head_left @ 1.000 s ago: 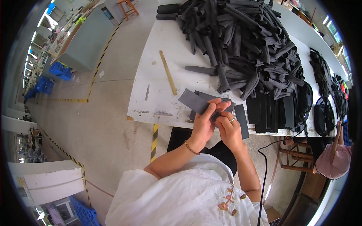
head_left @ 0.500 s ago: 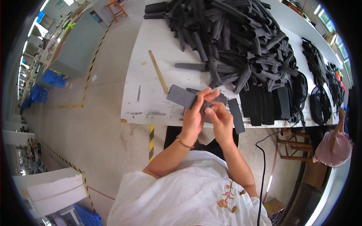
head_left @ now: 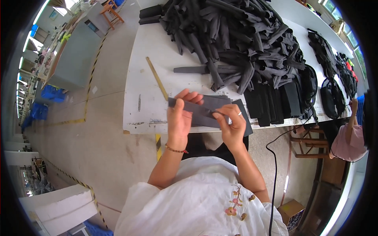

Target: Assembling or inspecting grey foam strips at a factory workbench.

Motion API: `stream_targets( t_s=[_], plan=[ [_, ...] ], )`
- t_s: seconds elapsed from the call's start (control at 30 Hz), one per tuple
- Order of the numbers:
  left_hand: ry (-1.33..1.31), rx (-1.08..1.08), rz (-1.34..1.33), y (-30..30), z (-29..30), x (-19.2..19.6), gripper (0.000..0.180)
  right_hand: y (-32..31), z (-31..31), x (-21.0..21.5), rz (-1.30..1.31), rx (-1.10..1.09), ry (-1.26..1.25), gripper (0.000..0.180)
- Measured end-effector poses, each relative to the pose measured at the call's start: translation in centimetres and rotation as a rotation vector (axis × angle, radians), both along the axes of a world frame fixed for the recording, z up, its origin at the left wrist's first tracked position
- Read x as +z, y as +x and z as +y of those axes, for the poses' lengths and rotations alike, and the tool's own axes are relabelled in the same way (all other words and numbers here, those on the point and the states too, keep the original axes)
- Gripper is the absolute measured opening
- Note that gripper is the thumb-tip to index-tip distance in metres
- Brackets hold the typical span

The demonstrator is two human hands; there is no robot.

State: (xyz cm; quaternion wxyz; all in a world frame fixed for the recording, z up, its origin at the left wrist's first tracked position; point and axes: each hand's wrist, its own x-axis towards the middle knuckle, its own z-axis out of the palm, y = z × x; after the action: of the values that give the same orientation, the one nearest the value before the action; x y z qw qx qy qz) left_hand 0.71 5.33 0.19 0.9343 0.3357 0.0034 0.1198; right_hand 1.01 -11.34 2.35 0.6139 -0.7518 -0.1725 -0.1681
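A dark grey fabric strip stretches between my hands, just above the front edge of the white table. My left hand is closed on its left end, thumb in front and fingers behind. At the other end, my right hand pinches the strip between thumb and index finger; a ring shows on this hand. Flat grey panels lie under and beside the strip, partly hidden by it. Another dark panel sits to the right of my right hand. Whether anything is inside the strip cannot be seen.
A big heap of dark grey fabric tubes covers the table's back. Black flat pieces lie right of my hands, near black bags. A yellowish ruler rests at left. A black cable hangs at right, near a seated person.
My hands have moved apart, the left one leftward. The fabric bunched between my fingers is now drawn out lengthwise, and the wide grey panel end at the left no longer shows.
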Motion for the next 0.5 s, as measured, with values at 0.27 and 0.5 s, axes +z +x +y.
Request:
stream_targets(
  t_s=[0.27, 0.5],
  plan=[
    [-0.047, 0.102, 0.204, -1.3, 1.4, -0.2, 0.021, -0.5, -0.9, -0.4, 0.342, 0.147, 0.324, 0.007],
    [0.021, 0.094, 0.291, -1.3, 1.2, -0.5, 0.019, -1.5, -0.9, -1.4, 0.368, 0.082, 0.289, 0.007]
  ],
)
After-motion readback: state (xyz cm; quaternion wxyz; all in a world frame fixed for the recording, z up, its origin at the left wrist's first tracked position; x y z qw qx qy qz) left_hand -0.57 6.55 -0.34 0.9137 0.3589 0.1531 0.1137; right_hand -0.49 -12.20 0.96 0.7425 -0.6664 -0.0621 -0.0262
